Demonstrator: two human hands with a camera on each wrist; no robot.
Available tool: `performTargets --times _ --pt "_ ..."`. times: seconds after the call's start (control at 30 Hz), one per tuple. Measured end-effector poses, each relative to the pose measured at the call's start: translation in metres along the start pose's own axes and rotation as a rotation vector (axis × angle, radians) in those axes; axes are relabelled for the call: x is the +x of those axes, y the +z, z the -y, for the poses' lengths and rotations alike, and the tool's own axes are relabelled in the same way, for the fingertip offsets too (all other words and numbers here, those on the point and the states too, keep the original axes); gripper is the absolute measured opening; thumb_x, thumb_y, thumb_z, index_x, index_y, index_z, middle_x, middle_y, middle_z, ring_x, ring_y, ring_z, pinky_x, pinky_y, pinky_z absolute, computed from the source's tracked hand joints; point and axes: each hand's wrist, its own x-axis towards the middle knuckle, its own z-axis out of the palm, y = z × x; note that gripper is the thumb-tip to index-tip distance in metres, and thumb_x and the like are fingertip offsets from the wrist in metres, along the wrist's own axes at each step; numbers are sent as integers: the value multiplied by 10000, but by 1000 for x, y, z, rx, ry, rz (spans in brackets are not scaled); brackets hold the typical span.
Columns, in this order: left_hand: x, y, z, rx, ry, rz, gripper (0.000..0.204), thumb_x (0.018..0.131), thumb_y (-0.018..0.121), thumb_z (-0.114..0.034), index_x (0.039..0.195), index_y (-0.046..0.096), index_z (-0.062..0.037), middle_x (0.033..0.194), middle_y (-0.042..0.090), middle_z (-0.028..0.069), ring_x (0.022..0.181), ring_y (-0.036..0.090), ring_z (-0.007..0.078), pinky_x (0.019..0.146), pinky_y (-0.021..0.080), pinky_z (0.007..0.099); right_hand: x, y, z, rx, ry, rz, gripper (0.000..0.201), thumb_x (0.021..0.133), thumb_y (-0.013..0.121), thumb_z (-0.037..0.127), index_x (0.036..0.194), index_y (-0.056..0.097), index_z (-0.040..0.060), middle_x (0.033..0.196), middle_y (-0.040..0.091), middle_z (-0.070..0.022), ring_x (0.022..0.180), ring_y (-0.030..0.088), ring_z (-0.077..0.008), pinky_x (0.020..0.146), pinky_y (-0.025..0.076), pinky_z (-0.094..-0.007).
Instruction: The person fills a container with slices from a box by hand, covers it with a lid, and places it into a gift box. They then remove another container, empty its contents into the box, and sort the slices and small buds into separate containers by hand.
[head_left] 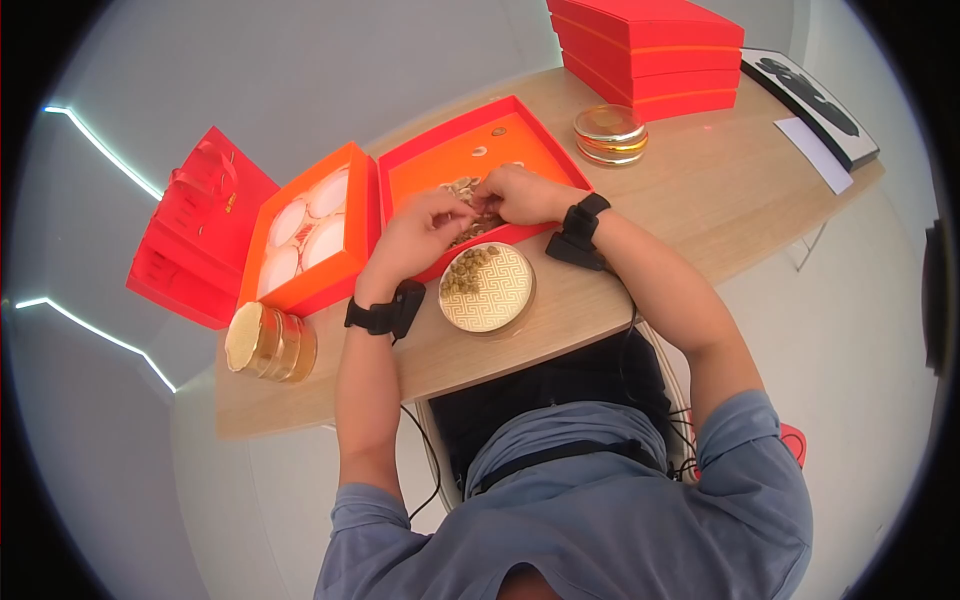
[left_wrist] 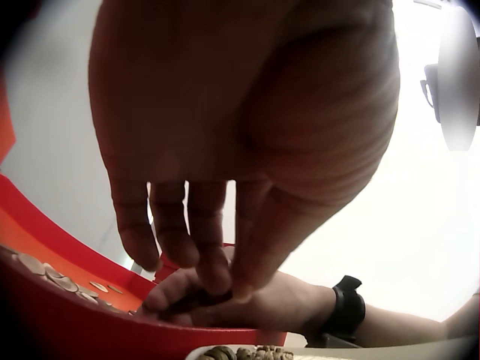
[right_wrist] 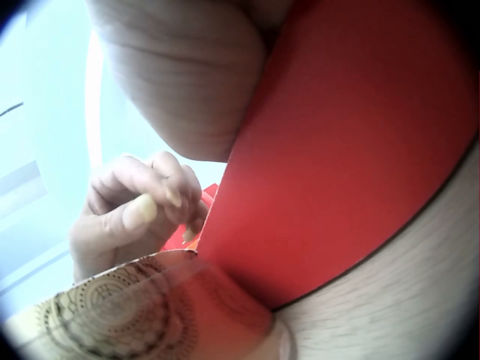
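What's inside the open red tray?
Pale flat slices lie in the red tray, mostly along its near side, a few farther back. The left hand and right hand hide anything beneath.

Pale, flat slices (head_left: pixel 462 187) lie heaped in the orange-lined red box (head_left: pixel 430 165), a few scattered apart.
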Motion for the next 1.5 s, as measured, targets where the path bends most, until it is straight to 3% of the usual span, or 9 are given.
performTargets --times 0.1,0.2,0.3,0.4,0.6,0.7,0.9,1.3,1.5 --pt "2 -5 16 -44 -116 -181 100 855 650 -2 938 703 18 796 671 84 683 608 131 629 494 283 2 1 -2 37 19 -23 198 767 585 -63 922 697 -12 916 705 -164 871 678 -284 771 536 -353" --pt "1 -9 22 269 -178 -129 132 849 665 -15 971 701 23 785 667 92 670 605 134 604 490 289 2 3 -4 1 41 -74 272 751 533 -124 956 690 -39 902 706 -174 851 682 -260 769 547 -337" --pt "3 -8 27 162 -359 11 190 839 668 -10 1023 687 30 767 644 89 659 602 143 597 491 302 2 2 1 -38 69 -108 295 748 518 -145 965 691 -47 876 703 -177 824 681 -247 752 549 -332" --pt "1 -5 51 196 -232 11 248 823 660 19 1070 673 31 750 613 78 642 594 148 593 494 312 1 0 5 -90 68 -111 272 755 536 -131 954 698 -39 860 700 -176 809 679 -246 734 544 -338" --pt "1 -10 49 268 -250 61 270 793 649 70 1057 679 24 760 611 83 706 608 165 641 509 316 1 2 -2 -54 38 -214 201 721 602 -44 874 717 18 825 694 -154 794 668 -285 714 520 -375" --pt "1 -6 57 184 -193 27 253 749 641 57 986 706 -3 814 652 162 771 643 271 691 511 362 1 0 0 -31 51 -253 191 730 596 -37 863 720 20 803 692 -156 777 671 -280 700 517 -371" --pt "2 -6 48 311 -175 50 269 739 640 112 982 692 10 848 687 144 779 662 229 698 536 333 -2 -3 6 -85 44 -240 163 734 606 -6 845 721 24 792 687 -165 773 668 -301 699 516 -388" --pt "-1 -15 46 315 -231 17 228 693 636 108 911 649 45 728 628 95 709 615 177 668 517 312 1 0 -1 -123 26 -164 162 761 598 7 873 715 15 796 684 -178 766 665 -308 698 513 -393" --pt "-5 -24 47 302 -170 -87 168 671 657 62 836 664 33 730 658 158 703 664 243 648 520 342 0 0 0 -120 7 -169 175 750 595 21 867 725 26 806 691 -176 771 670 -312 706 516 -400"
